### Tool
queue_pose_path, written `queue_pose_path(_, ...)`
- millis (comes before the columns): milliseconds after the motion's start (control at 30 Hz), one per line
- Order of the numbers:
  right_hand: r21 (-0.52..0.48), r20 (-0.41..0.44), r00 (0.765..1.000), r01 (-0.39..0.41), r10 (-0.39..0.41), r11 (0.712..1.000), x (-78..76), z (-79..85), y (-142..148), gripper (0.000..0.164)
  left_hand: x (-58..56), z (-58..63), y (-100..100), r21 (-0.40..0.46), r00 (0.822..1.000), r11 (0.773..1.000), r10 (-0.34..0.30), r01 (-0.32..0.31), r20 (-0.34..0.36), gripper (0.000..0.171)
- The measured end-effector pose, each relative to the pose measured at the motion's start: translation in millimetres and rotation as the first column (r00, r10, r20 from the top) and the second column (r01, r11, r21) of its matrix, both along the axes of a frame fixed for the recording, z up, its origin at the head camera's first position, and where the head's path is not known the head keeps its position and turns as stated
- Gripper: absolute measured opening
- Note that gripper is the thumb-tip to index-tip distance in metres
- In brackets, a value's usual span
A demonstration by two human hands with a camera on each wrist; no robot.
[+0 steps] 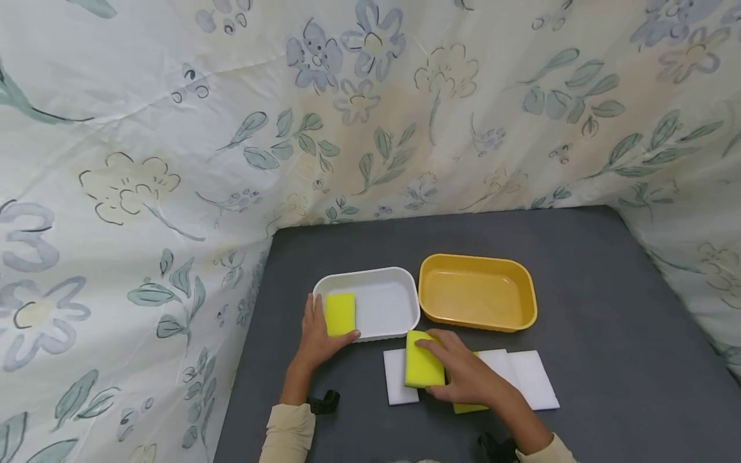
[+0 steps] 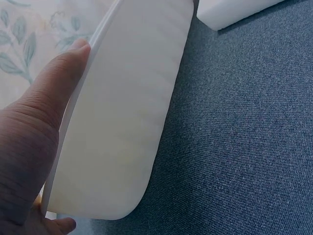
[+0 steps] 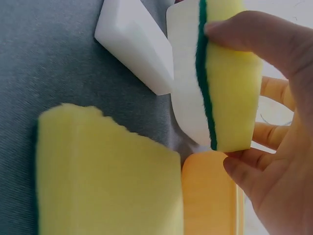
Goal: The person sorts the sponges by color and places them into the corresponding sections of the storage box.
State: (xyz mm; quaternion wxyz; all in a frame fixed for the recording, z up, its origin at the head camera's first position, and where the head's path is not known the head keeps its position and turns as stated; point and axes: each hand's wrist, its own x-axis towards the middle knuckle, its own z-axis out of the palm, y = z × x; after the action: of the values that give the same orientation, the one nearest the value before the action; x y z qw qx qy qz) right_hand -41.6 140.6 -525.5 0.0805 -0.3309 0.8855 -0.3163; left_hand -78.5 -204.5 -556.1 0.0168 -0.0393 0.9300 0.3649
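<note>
My right hand (image 1: pixel 463 366) grips a yellow sponge (image 1: pixel 424 363) between thumb and fingers; the right wrist view shows the green scouring layer on this sponge (image 3: pixel 232 98). It is held just off the front right corner of a white tray (image 1: pixel 384 308). My left hand (image 1: pixel 321 337) rests at that tray's front left corner, fingers along the left side and thumb on the front rim. From the left wrist, the straight thumb (image 2: pixel 58 78) lies along the rim. Another yellow sponge (image 1: pixel 340 314) lies inside the tray at its left end.
An orange-yellow tray (image 1: pixel 477 292) stands right of the white one. In front lie white sponge blocks, one at left (image 1: pixel 399 379) and others at right (image 1: pixel 532 381). A further yellow sponge (image 3: pixel 107 171) sits partly under my right hand. Floral cloth (image 1: pixel 370 128) hangs behind the dark table (image 1: pixel 608 308).
</note>
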Motion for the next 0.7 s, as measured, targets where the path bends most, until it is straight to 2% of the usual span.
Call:
queue_pose_path(433, -0.068, 0.055, 0.997, -0.057, 0.061, 0.996, -24.0, 17.2, -11.5, 0.074, -2.0, -4.6, 1.1, -0.012, 1.0, 1.0, 0.01, -0.01, -0.013, 0.129)
queue_pose_path(700, -0.042, 0.003, 0.995, -0.1, 0.1, 0.994, -45.3, 13.2, -18.4, 0.07, 2.5, -2.1, 3.6, 0.006, 1.0, 1.0, 0.014, -0.014, -0.003, 0.13)
